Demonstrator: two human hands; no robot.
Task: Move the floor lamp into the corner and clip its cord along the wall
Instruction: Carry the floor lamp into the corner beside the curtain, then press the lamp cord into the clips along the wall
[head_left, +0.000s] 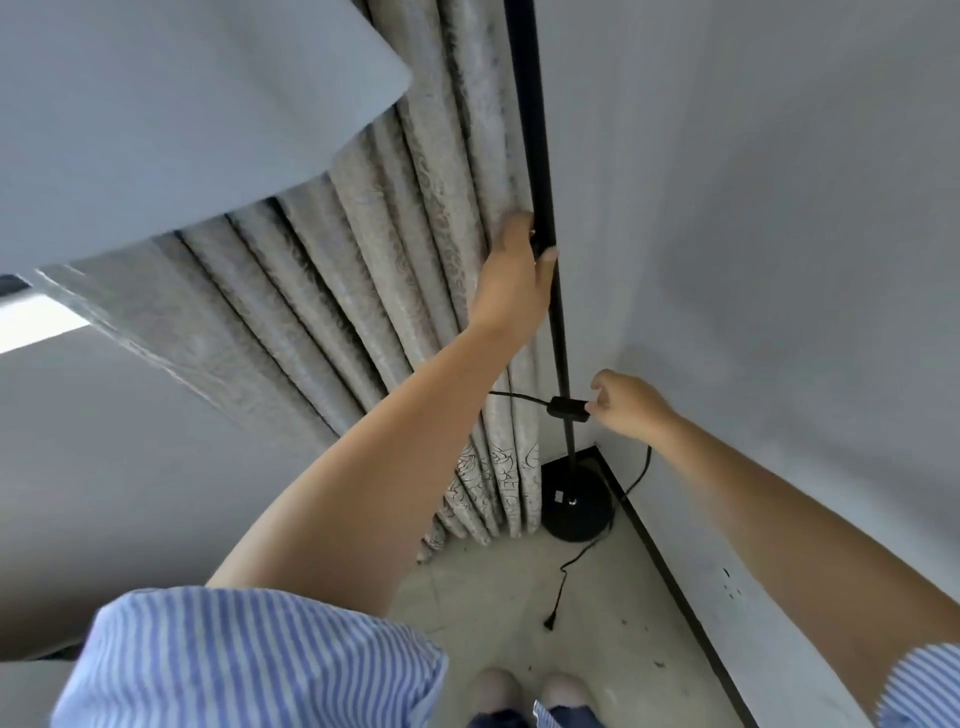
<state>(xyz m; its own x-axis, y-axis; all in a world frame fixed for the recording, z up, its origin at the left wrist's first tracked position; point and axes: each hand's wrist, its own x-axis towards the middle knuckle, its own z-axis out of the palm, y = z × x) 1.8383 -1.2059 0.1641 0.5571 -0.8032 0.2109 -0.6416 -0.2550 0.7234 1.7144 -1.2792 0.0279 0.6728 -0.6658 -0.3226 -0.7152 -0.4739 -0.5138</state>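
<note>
A black floor lamp stands in the corner, its thin pole rising from a round black base on the floor. My left hand is wrapped around the pole at mid height. My right hand pinches the black cord right beside its inline switch box, next to the lower pole. From my fingers the cord hangs down along the right wall, passes the base and trails over the floor to the plug, which lies loose.
A patterned grey curtain hangs left of the pole and touches the floor beside the base. The white wall on the right has a dark skirting strip. My shoes stand on the pale floor below.
</note>
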